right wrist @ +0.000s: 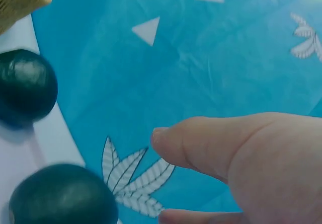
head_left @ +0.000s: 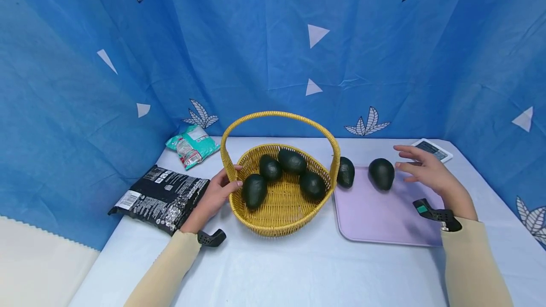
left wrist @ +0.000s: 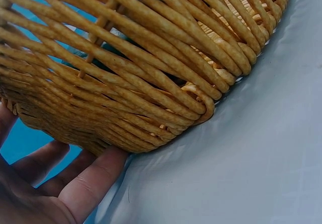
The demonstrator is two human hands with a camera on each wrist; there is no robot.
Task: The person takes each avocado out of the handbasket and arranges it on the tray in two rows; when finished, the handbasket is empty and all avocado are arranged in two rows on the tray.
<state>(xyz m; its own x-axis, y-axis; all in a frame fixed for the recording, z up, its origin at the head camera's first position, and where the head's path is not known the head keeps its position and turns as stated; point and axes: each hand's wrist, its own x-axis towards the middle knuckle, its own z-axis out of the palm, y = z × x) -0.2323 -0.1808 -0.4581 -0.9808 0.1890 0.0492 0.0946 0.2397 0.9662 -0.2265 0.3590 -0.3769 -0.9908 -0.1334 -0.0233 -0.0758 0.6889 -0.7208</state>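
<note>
A yellow wicker basket (head_left: 277,229) with a tall arched handle holds several dark green avocados, one of them an avocado (head_left: 254,191) by its left wall. My left hand (head_left: 215,198) grips the basket's left rim near the foot of the handle, the thumb over the edge. In the left wrist view that hand (left wrist: 65,183) lies against the woven side. To the right, my right hand (head_left: 431,176) hovers over the lilac tray (head_left: 392,221) with fingers spread and nothing held. Just left of its fingertips sits an avocado (head_left: 381,174); another avocado (head_left: 346,172) lies by the basket, partly hidden by the handle.
Left of the basket lie a black printed bag (head_left: 164,198) and a teal packet (head_left: 193,146). Behind the right hand is a white device with a dark panel (head_left: 431,149). A blue patterned curtain (head_left: 273,60) borders the back and sides of the white-covered table (head_left: 298,274).
</note>
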